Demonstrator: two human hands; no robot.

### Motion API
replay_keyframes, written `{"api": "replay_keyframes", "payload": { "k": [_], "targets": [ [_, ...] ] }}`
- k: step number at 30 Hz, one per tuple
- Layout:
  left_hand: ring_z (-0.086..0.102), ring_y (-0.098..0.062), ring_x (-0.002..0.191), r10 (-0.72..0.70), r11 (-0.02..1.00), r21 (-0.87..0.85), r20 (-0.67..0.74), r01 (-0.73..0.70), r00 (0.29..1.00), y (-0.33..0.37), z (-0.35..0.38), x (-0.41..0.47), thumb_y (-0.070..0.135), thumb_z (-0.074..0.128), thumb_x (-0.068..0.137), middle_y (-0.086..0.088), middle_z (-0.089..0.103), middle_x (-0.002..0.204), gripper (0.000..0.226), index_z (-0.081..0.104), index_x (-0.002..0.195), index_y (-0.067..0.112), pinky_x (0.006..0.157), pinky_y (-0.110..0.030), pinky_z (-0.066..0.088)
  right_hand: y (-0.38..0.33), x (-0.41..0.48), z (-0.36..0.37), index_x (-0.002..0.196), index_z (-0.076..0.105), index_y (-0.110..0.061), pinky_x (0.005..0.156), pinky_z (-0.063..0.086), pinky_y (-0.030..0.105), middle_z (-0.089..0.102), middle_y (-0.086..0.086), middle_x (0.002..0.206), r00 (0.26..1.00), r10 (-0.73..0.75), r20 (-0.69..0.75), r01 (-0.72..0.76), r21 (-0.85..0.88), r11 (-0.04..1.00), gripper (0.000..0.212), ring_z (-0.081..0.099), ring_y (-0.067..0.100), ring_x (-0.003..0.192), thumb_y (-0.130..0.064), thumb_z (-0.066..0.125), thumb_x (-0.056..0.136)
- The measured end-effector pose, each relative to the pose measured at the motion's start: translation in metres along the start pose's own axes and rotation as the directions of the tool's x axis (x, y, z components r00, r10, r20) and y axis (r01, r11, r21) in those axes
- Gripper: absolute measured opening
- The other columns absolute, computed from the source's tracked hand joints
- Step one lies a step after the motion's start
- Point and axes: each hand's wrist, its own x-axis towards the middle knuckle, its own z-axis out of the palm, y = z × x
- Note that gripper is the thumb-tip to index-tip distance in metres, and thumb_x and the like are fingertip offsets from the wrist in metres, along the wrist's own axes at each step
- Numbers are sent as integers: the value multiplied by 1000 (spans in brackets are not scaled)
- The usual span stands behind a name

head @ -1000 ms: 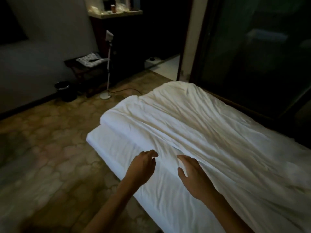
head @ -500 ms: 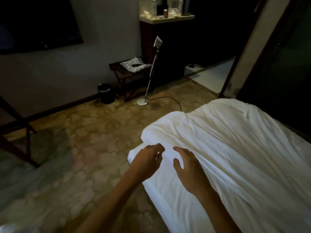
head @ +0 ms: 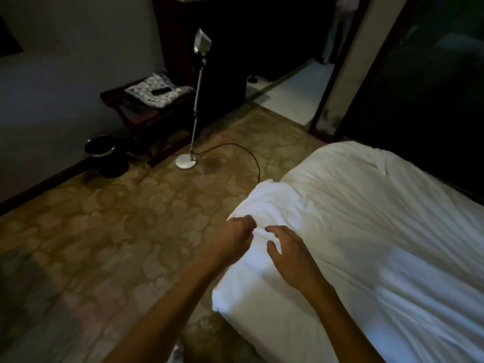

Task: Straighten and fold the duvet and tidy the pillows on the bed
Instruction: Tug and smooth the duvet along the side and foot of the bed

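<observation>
A white duvet (head: 366, 231) lies rumpled over the bed (head: 262, 318), filling the right half of the view. Its near-left corner is bunched up at the bed's edge. My left hand (head: 233, 242) has its fingers curled into that bunched corner and grips the fabric. My right hand (head: 288, 255) hovers just to the right over the duvet, fingers spread and bent, holding nothing. No pillows are in view.
A floor lamp (head: 196, 100) stands on the patterned floor left of the bed, its black cable (head: 235, 150) trailing toward the bed corner. A dark wooden rack (head: 146, 108) with a patterned cushion and a black bin (head: 104, 155) stand by the wall. A doorway opens at the back right.
The view has swung left, toward the bed's corner. My left hand has closed on the duvet corner; my right hand stays open just beside it.
</observation>
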Motion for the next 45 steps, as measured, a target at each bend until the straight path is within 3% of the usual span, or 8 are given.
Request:
{"api": "replay_keyframes", "payload": {
  "k": [8,17,26,31,35,38,41,45],
  "targets": [
    [63,-24,99,251,968,-54,239,-245,938,-64,2,135,11,44,94,-8,68,111,27,58,117,14,82,-30,50,-22,90,24,129,53,-26,100,48,33,55,-6,132,970,227,-89,-220,80,972,32,53,11,118,-25,50,97],
    [60,-25,100,358,927,-89,495,-364,792,-96,87,304,13,45,93,-8,67,110,24,56,114,14,81,-38,51,72,208,44,128,53,-19,98,39,24,56,-1,128,890,444,-106,-442,41,896,32,51,14,118,-22,47,97],
    [55,-31,107,358,912,-43,572,-409,738,-136,264,525,27,52,90,-12,59,120,37,50,124,13,88,-42,46,278,402,50,120,58,-6,91,46,41,56,13,121,830,542,-131,-558,-198,806,29,50,33,116,-11,53,91],
    [47,-34,123,348,924,-106,634,-368,691,-155,364,579,36,52,91,-14,45,140,56,38,138,9,97,-50,43,363,456,63,137,46,-9,104,36,45,38,15,147,800,575,-172,-590,-398,702,45,32,31,137,-20,52,94],
    [58,-33,108,328,935,-116,645,-336,690,-161,403,578,50,29,93,-13,54,127,55,35,133,15,89,-51,48,384,474,98,139,43,-12,108,30,47,39,17,146,744,652,-146,-637,-454,624,50,39,33,131,-31,49,93],
    [64,-25,90,381,912,-104,574,-397,725,-164,413,574,46,34,95,-8,63,109,42,46,121,17,77,-40,52,384,490,114,129,52,-11,101,38,49,51,17,132,712,679,-179,-673,-448,588,47,50,34,118,-32,56,87],
    [57,-20,101,332,910,-69,713,-409,617,-161,415,621,49,30,96,-4,56,118,43,44,124,20,88,-41,49,388,521,103,125,55,-15,93,45,46,55,13,127,685,703,-191,-708,-401,581,46,54,32,113,-33,60,83],
    [55,-20,103,411,890,-155,678,-428,609,-145,401,711,37,35,99,-5,55,120,33,45,123,17,88,-37,48,404,580,71,128,54,-15,92,47,45,53,12,132,676,702,-223,-723,-380,576,47,53,31,116,-32,62,85]
  ]
}}
